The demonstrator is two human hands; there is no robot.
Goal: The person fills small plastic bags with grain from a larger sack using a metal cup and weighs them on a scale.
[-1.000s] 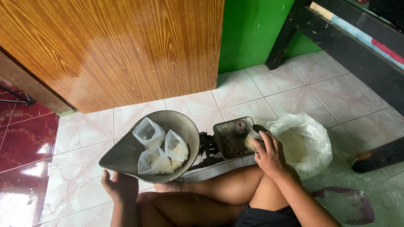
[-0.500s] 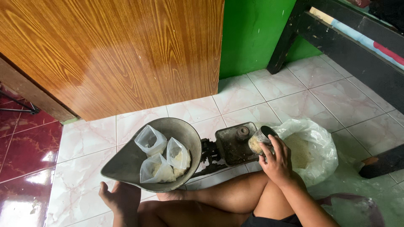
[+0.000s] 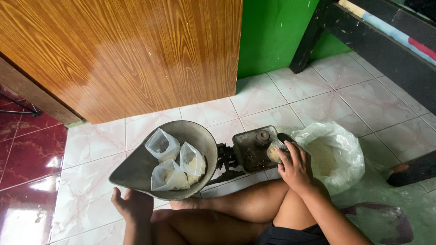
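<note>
Wooden door [image 3: 127,54] and pale tiled floor [image 3: 272,97] filled view; floor hard, glossy, likely slippery. Balance scale: metal pan [image 3: 136,172] held three small plastic bags [image 3: 179,163], judged light, soft; best pinched at tops. Right hand [image 3: 295,168] wrapped small cup [image 3: 276,149] at weight platform [image 3: 252,147] right edge. Left hand [image 3: 134,204] lay open-palmed under pan's near rim.
</note>
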